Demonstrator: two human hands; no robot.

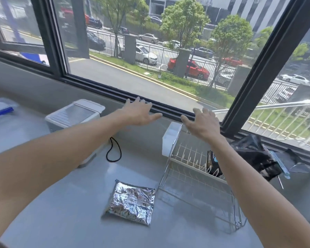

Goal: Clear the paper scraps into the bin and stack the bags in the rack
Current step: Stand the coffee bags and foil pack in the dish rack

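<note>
A crinkled silver foil bag [131, 203] lies flat on the grey counter, near the front. To its right stands a white wire rack [191, 169] with a dark bag [212, 164] upright between its prongs. A white lidded bin [75, 115] sits at the back left, lid down. My left hand [139, 112] is stretched out, fingers spread, above the counter near the window frame. Over the rack's far end hovers my right hand [203, 122], also spread and holding nothing. No paper scraps show.
A crumpled black plastic bag [254, 158] with a pale blue strip lies right of the rack. A black cord loop [114, 151] rests beside the bin. A blue-edged item [0, 108] sits far left. The dark window frame [168, 106] borders the counter's back.
</note>
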